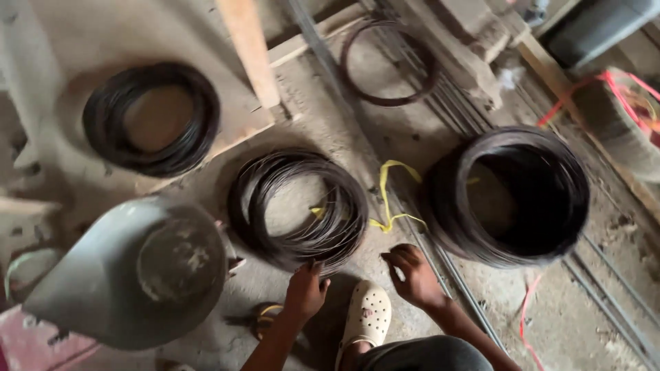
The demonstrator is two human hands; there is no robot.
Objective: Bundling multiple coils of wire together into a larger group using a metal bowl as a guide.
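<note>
Far left: a dark wire coil [151, 118] lies on a board. Near left: a grey metal basin [130, 271]. Centre: a flat wire coil [298, 209] lies on the ground; the left hand [304, 292] grips its near edge, fingers curled closed. Just right, the right hand [412, 275] hovers half open, holding nothing, near a yellow strap [387, 199]. Right: a tall wire coil [509, 196] stands apart

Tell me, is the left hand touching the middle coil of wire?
Touching. The head view shows the left hand with its fingers pressed onto the near edge of the middle wire coil, with no gap between them.
</note>
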